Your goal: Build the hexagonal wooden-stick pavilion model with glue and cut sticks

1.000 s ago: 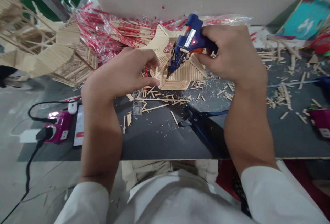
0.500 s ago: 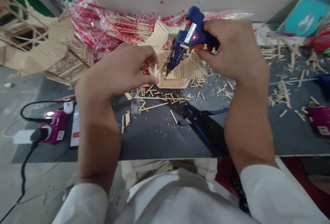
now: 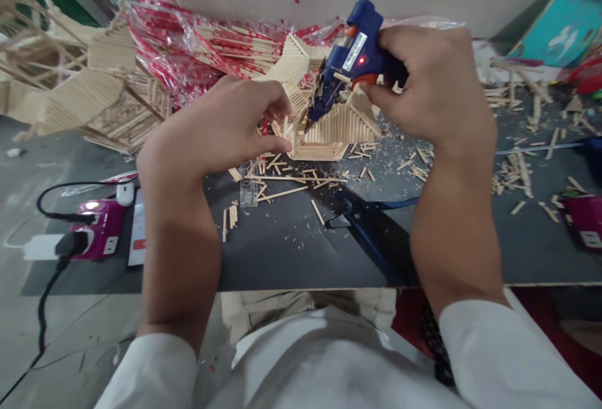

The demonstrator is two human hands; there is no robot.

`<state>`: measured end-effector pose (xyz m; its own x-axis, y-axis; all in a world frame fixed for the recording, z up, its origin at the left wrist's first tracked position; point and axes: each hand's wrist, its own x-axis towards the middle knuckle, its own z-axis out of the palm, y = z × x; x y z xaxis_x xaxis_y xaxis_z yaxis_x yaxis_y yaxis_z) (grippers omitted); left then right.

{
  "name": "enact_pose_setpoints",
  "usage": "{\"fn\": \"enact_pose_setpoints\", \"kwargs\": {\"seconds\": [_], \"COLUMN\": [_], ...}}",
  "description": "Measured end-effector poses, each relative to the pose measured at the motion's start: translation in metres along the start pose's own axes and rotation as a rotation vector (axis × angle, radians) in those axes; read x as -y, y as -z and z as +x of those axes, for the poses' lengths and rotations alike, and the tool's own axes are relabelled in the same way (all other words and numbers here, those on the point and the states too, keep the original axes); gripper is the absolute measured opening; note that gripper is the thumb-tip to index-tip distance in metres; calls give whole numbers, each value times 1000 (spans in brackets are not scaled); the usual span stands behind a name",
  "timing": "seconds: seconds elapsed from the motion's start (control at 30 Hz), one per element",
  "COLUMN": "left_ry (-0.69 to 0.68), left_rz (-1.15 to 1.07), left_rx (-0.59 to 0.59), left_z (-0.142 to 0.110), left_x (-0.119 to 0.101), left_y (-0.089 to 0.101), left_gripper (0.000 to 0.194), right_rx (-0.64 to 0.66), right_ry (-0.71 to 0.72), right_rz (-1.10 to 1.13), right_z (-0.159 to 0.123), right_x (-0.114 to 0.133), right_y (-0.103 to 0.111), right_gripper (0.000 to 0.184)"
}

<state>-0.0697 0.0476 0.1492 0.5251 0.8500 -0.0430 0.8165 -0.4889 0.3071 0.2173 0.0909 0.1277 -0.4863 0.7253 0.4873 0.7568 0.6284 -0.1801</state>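
Works over a long dark-grey flat tabletop (image 3: 282, 265). Has to the left a large, pale wooden lattice structure of thin sticks (image 3: 84, 98), and along the back a heap of sticks in clear-and-red plastic wrappers (image 3: 226, 48). Faces, just before that heap, a small angular model of pale wooden sticks (image 3: 341, 130), resting on the tabletop between both hands. Grips in the right hand (image 3: 433, 83), fingers closed around the handle, a dark-blue glue gun with a lit red lamp (image 3: 350, 64); points the nozzle down at the model's left side, too close to tell whether touching. Holds the left hand (image 3: 226, 120) at the model's left edge, thumb and forefinger apart around a short pale stick (image 3: 285, 125); cannot tell whether pinched. Has, nearer the front edge, a blue-handled cutting tool (image 3: 360, 217), a magenta power adapter (image 3: 106, 224) at left, and scattered wooden offcuts (image 3: 517, 174).
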Motion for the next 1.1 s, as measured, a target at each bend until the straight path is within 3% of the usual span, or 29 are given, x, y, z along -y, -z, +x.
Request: {"fn": "enact_pose_setpoints", "kwargs": {"seconds": [1.1], "left_ry": [1], "left_rz": [4], "left_rx": [-5], "left_z": [-1], "left_x": [2], "left_y": [-1], "left_gripper": [40], "right_rx": [-93], "right_ry": [-45], "right_rz": [-64], "right_z": [-1], "right_x": [-7], "right_y": [-6], "right_gripper": [26]}}
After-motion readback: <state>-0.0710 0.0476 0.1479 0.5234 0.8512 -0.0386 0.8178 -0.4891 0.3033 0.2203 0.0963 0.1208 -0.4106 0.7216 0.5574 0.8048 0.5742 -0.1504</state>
